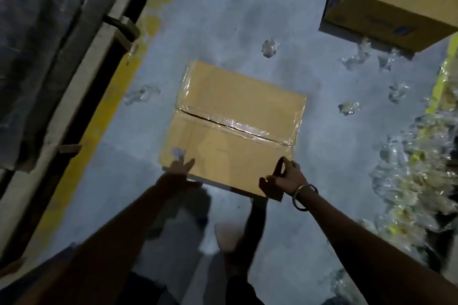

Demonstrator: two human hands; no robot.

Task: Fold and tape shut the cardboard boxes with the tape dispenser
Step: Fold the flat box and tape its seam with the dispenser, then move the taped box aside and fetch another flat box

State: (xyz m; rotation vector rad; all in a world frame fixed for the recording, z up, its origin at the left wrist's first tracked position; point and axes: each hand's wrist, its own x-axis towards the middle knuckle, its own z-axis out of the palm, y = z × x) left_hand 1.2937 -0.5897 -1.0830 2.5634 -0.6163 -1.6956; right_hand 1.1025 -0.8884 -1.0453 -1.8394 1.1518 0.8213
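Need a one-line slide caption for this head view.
Both hands, left hand and right hand, hold a taped-shut brown cardboard box above the grey floor.

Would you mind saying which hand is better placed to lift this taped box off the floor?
Right hand: its fingers already curl over the box near corner. The left hand only rests on top, fingers straight.

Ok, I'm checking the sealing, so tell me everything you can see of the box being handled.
The cardboard box is plain brown, flaps closed, clear shiny tape along its centre seam and left edge. It is over the grey floor. The left hand lies with straight fingers on its near edge; the right hand grips the near right corner.
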